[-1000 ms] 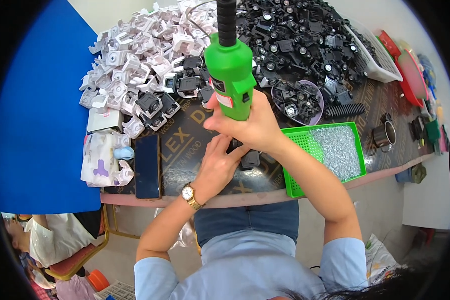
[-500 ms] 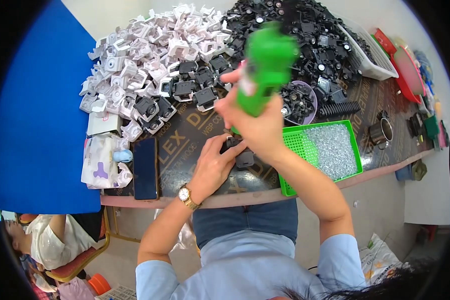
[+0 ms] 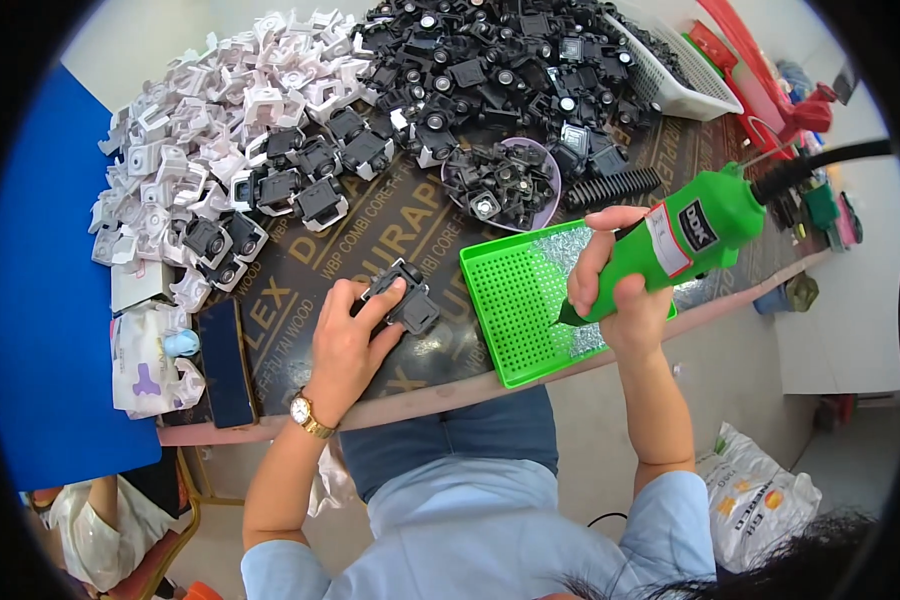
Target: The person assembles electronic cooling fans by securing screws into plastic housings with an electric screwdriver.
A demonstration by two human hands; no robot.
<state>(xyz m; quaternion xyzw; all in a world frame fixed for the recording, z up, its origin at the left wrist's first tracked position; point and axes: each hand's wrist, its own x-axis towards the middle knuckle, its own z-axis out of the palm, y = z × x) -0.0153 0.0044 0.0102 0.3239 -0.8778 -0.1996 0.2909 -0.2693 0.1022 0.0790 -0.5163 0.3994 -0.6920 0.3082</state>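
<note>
My left hand (image 3: 348, 335) grips a small black plastic housing (image 3: 413, 303) just above the table's near half. A green electric screwdriver (image 3: 660, 245) is wrapped in my right hand (image 3: 615, 290), its dark tip angled down to the left over a green perforated tray (image 3: 505, 310). Small silver screws (image 3: 568, 250) fill the tray's right part, partly covered by my hand and the tool. Left of centre lie several assembled black-and-white units (image 3: 320, 200), beyond the left hand.
White plastic parts (image 3: 260, 60) heap at the back left, black parts (image 3: 470, 70) at the back middle. A purple-rimmed bowl (image 3: 558, 185) of black pieces stands behind the tray, beside a black spring-like coil (image 3: 613, 187). A phone (image 3: 228, 360) and a white basket (image 3: 670, 85) flank the work.
My right hand has carried the screwdriver off the housing, rightward to above the tray. The left hand still holds the housing, now seen farther left. The view has shifted.
</note>
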